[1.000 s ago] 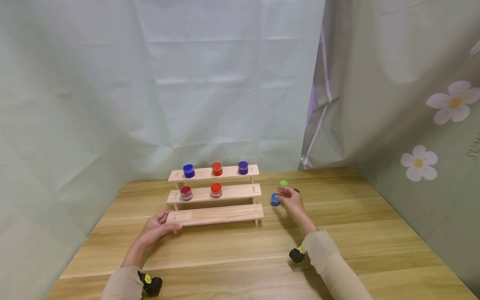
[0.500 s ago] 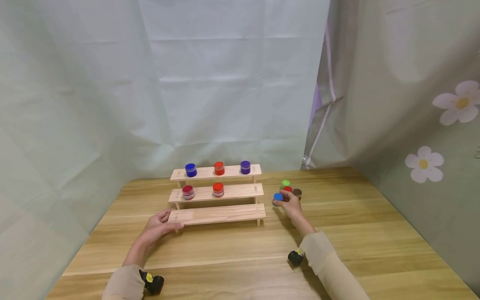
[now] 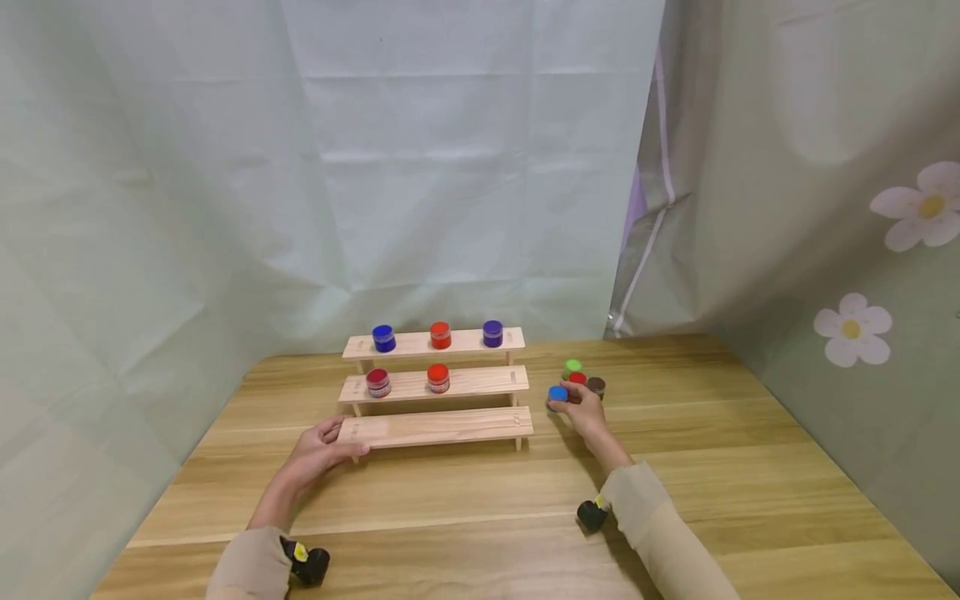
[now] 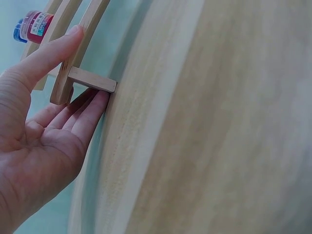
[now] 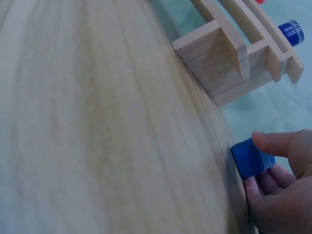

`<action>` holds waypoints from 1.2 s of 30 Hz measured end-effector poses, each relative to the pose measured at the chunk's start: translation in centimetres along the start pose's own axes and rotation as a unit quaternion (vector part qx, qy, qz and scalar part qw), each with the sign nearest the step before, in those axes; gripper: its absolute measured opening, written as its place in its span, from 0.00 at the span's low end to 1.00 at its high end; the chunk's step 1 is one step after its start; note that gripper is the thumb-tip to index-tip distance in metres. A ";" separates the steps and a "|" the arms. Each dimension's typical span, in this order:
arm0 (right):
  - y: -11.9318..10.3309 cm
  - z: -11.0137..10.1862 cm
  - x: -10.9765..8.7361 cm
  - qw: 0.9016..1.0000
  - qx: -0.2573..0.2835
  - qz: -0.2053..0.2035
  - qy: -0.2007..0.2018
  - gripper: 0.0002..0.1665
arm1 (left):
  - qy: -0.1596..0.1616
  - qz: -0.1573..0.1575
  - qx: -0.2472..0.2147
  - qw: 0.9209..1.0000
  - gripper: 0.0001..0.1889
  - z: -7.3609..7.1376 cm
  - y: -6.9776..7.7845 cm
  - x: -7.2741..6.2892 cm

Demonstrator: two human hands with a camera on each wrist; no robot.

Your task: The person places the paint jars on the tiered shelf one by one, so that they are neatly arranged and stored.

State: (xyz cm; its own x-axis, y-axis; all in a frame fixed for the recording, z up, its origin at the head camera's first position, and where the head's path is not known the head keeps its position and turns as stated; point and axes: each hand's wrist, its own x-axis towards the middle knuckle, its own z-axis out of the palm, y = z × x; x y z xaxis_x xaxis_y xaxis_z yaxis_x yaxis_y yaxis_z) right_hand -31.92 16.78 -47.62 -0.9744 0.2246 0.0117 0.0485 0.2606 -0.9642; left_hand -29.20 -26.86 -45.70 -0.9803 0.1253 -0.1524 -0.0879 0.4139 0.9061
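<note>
A three-tier wooden display stand (image 3: 438,427) sits on the table with small paint jars on its upper two tiers. My left hand (image 3: 311,454) grips the left end of its lowest tier, thumb (image 4: 58,48) on top and fingers under the board by the leg. To the right of the stand, my right hand (image 3: 588,414) pinches a light-blue paint jar (image 5: 251,158) between thumb and fingers, low by the tabletop. Just behind that hand stand a green-lidded jar (image 3: 573,367), a red-lidded jar (image 3: 577,378), partly hidden, and a dark brown jar (image 3: 596,386).
On the top tier are a blue jar (image 3: 384,338), a red jar (image 3: 440,335) and a purple jar (image 3: 492,333). The middle tier bears a dark-red jar (image 3: 378,382) and an orange-red jar (image 3: 438,377). A pale curtain (image 3: 465,208) hangs behind the table.
My right hand has come down and closed its fingers on the light-blue jar, uncovering the red and brown jars behind. The left hand keeps its grip on the stand.
</note>
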 end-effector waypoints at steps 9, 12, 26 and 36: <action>0.1 -0.4 -0.1 1.000 -0.002 0.013 -0.008 0.28 | 0.000 0.002 -0.006 1.000 0.46 0.1 0.0 0.0; 0.0 -0.7 -0.2 1.000 0.000 0.020 -0.014 0.28 | -0.002 0.005 -0.007 1.000 0.46 0.1 0.0 0.0; -2.9 -1.4 -0.8 0.999 0.044 0.011 -0.027 0.30 | -0.005 0.001 -0.014 1.000 0.48 -0.1 0.0 -0.1; -6.1 -0.7 -1.9 0.997 0.058 -0.004 -0.042 0.30 | -0.012 -0.004 -0.027 1.000 0.48 -0.1 0.0 -0.1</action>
State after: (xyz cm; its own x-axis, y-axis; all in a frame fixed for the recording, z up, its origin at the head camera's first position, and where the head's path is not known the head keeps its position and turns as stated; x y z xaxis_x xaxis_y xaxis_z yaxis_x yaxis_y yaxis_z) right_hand -30.22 15.37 -41.55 -0.9899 0.1417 0.0015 0.0201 0.1508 -0.9884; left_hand -29.11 -26.95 -45.70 -0.9753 0.1432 -0.1682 -0.1056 0.3664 0.9244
